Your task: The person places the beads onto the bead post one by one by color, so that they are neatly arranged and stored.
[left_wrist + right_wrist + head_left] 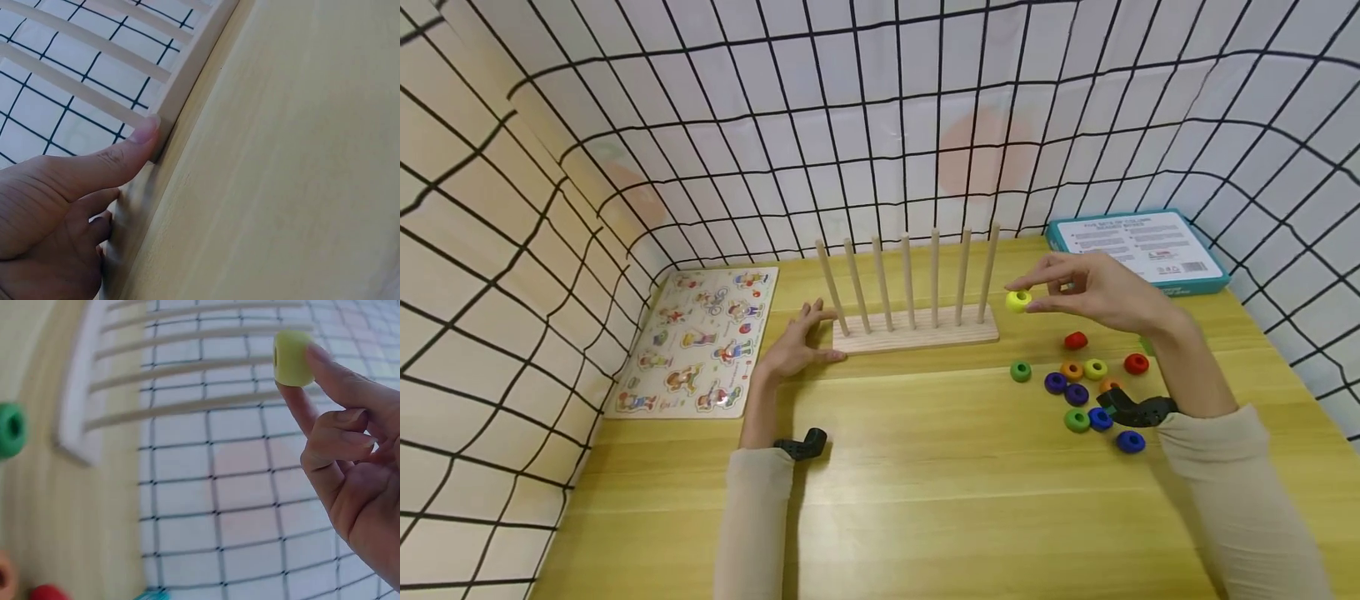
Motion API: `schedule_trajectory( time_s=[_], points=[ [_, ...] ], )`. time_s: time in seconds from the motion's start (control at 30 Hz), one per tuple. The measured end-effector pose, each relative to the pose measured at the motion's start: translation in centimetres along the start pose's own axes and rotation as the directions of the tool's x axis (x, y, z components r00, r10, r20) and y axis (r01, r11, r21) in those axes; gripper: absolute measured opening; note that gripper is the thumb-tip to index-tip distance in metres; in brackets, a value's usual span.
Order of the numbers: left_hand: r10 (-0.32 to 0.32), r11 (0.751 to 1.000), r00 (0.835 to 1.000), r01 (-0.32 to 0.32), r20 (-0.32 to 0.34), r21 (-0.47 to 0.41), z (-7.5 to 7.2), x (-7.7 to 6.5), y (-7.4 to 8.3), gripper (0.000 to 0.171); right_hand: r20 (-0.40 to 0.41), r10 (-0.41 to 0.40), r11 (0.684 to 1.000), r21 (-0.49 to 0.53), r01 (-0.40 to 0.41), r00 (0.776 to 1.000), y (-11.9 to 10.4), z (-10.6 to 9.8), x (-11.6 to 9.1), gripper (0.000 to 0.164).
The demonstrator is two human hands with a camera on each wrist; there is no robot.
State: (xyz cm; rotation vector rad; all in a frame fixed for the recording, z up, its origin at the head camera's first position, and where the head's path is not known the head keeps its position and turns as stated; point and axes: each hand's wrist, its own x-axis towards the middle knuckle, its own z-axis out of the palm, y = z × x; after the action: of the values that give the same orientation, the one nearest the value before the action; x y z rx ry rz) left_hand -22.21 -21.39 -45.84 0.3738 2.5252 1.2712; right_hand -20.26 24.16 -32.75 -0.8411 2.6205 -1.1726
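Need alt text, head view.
A person's right hand pinches a round yellow bead right of a pale wooden seven-peg rack; the left hand touches the rack's left end. Loose round coloured beads, a teal rectangular box and a white picture board lie on a yellow wooden table.

A round bead point(1017, 307) shows bright yellow in the right hand point(1101, 287); below the grip, red, orange, yellow, green, blue and purple ring-shaped beads point(1137, 367); beyond it, a teal-and-white rectangular box point(1138, 247); left of it, a pale wood-grained peg rack point(917, 338).
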Motion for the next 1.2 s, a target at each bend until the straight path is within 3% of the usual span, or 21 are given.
schedule_trajectory(
  time_s=[0.33,0.7,1.2],
  points=[
    [0.004,1.000,1.000,-0.004,0.005,-0.022,0.3,0.4,0.1,0.078,-0.013,-0.138,0.990,0.020,0.138,0.990,-4.8,-0.8,4.6,0.029],
    [-0.025,0.999,1.000,0.025,0.005,-0.039,0.2,0.1,0.0,0.077,-0.079,-0.112,0.990,0.072,0.118,0.991,-9.7,1.0,10.1,0.028],
    [-0.036,0.998,0.999,0.035,-0.004,-0.045,-0.1,0.0,-0.2,0.074,-0.008,-0.085,0.985,0.151,0.085,0.996,-13.6,4.9,16.1,0.028]
  ],
)
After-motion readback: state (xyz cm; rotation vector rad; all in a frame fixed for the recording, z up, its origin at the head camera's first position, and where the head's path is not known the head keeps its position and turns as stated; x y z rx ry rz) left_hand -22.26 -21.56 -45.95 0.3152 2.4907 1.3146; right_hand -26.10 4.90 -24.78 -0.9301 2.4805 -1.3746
